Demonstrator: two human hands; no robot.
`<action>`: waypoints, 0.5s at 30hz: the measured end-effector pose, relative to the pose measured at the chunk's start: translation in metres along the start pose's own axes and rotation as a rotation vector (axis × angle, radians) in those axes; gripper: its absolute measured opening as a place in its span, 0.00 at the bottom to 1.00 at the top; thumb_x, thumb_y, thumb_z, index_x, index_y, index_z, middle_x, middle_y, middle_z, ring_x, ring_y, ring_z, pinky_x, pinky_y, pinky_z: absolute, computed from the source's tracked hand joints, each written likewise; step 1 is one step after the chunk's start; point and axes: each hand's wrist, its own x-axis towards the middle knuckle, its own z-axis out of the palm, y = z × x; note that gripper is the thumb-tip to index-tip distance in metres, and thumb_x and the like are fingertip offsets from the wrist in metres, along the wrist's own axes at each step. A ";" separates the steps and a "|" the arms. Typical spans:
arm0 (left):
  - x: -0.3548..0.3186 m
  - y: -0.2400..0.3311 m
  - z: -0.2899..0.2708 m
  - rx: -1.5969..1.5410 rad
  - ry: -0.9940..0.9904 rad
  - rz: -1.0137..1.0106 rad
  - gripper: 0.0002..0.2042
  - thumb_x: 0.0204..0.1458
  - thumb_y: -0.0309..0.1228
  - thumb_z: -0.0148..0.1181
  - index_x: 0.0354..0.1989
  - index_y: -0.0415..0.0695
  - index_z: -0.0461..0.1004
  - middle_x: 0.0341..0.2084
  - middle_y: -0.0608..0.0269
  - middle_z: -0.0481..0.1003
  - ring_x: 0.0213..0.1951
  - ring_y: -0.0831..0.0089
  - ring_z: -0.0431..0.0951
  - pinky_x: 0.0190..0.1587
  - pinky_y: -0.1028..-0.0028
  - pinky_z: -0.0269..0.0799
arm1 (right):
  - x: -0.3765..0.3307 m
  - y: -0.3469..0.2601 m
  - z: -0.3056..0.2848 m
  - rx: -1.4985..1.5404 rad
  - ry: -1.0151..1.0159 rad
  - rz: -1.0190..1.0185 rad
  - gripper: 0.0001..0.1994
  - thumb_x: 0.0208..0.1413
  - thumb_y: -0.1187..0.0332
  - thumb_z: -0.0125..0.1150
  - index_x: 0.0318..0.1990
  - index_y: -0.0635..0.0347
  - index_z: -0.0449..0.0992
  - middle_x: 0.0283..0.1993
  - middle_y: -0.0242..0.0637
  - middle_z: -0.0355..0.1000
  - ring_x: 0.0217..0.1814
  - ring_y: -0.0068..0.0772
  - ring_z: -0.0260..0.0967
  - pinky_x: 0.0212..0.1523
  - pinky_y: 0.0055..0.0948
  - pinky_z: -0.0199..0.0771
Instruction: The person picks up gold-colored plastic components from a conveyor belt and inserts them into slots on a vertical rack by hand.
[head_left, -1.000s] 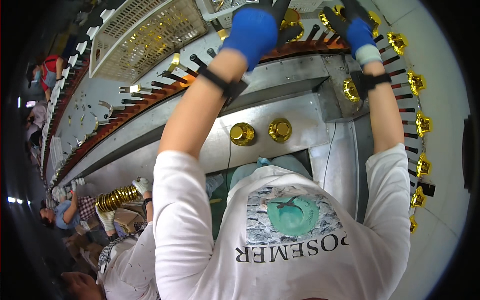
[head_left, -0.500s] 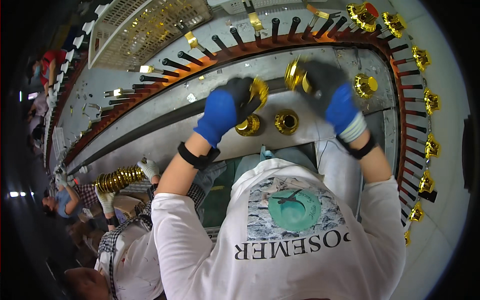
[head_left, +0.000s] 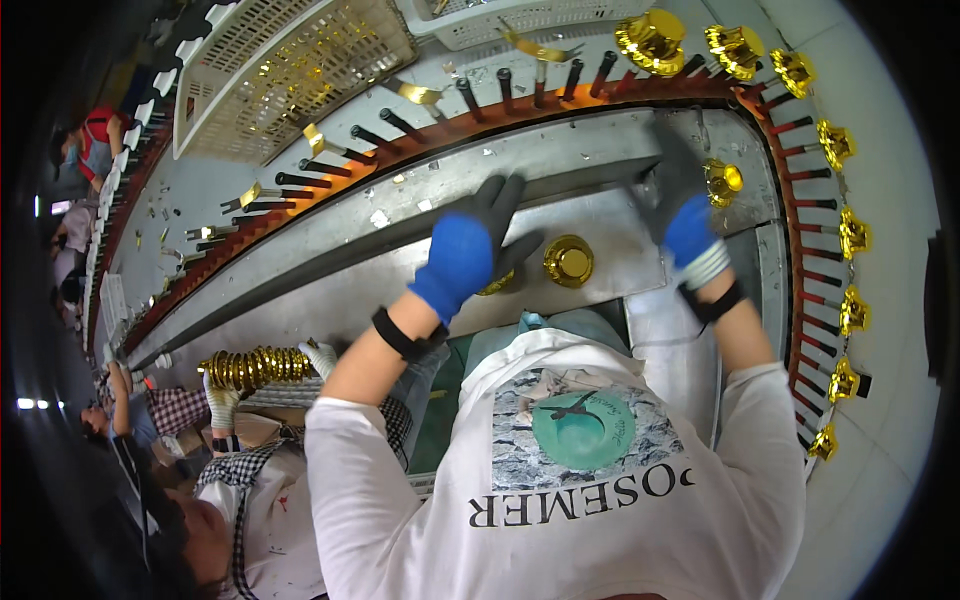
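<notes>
The person's left hand [head_left: 468,250], in a blue-and-grey work glove, rests flat with fingers spread on the grey metal worktop [head_left: 330,285], partly covering a shiny gold foil cup [head_left: 497,285] under its palm; the grip is apart, clamped on nothing. A second round gold foil cup [head_left: 568,260] lies open on the worktop just beside that hand. The right hand [head_left: 685,205], gloved alike, reaches a gold foil cup [head_left: 722,181] at the worktop's far corner; whether its grip clasps it cannot be told. Black pegs on an orange curved conveyor [head_left: 560,95] carry more gold cups [head_left: 840,145].
</notes>
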 end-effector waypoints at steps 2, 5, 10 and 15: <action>0.084 0.032 -0.035 -0.019 0.260 0.222 0.38 0.56 0.49 0.71 0.71 0.44 0.67 0.57 0.40 0.77 0.45 0.41 0.83 0.44 0.53 0.82 | 0.064 0.061 -0.041 -0.254 0.348 -0.036 0.28 0.57 0.58 0.73 0.62 0.63 0.77 0.60 0.53 0.78 0.63 0.56 0.74 0.66 0.47 0.72; 0.196 0.044 -0.051 0.074 0.510 0.350 0.30 0.55 0.51 0.71 0.60 0.45 0.72 0.43 0.48 0.81 0.34 0.52 0.85 0.34 0.55 0.79 | 0.156 0.130 -0.067 -0.297 0.370 0.049 0.29 0.59 0.58 0.72 0.64 0.64 0.76 0.61 0.56 0.76 0.63 0.57 0.75 0.65 0.46 0.73; 0.268 0.014 -0.030 0.028 0.194 0.206 0.26 0.60 0.49 0.63 0.60 0.45 0.73 0.43 0.38 0.81 0.44 0.39 0.81 0.47 0.47 0.77 | 0.196 0.138 -0.020 0.042 0.025 0.171 0.26 0.63 0.57 0.69 0.63 0.64 0.77 0.59 0.58 0.78 0.60 0.55 0.78 0.59 0.43 0.77; 0.242 0.025 -0.050 -0.030 0.137 0.153 0.19 0.58 0.42 0.66 0.52 0.44 0.76 0.44 0.38 0.80 0.46 0.37 0.80 0.48 0.47 0.76 | 0.169 0.111 -0.030 -0.010 0.118 0.102 0.19 0.62 0.63 0.65 0.57 0.61 0.80 0.55 0.59 0.77 0.58 0.63 0.75 0.59 0.49 0.76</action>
